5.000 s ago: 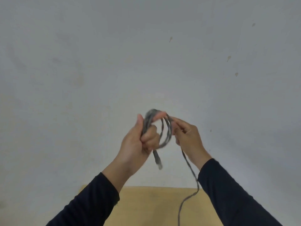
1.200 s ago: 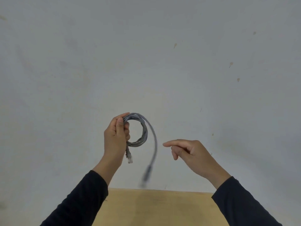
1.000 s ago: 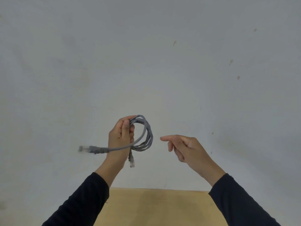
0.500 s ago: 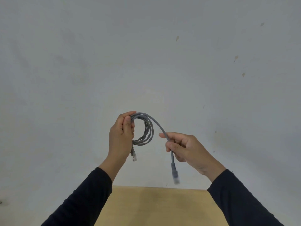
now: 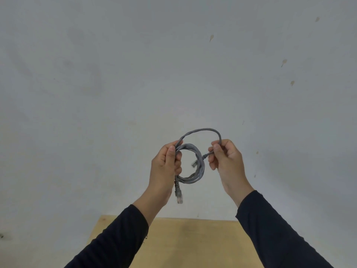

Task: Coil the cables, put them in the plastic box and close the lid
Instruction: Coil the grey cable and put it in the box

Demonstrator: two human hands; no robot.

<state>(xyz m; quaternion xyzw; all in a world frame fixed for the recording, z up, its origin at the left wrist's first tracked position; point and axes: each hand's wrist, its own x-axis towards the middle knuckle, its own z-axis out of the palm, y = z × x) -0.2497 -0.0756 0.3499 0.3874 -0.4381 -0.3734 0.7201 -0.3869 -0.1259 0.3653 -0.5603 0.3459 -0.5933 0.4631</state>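
The left hand (image 5: 166, 167) covers the stretch of grey cable (image 5: 200, 169) running through its closed fingers at the coil's 9 o'clock side. The right hand (image 5: 225, 157) hides the bit pinched at 3 o'clock. The plug (image 5: 179, 197) hanging at 6 o'clock is blurred, as is the second plug (image 5: 194, 163) inside the coil. The counter (image 5: 193, 244) and both sleeves are cut off by the bottom edge.

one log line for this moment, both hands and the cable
step: coiling | left hand: grips grey cable coil | right hand: pinches free end at coil | box: not in view
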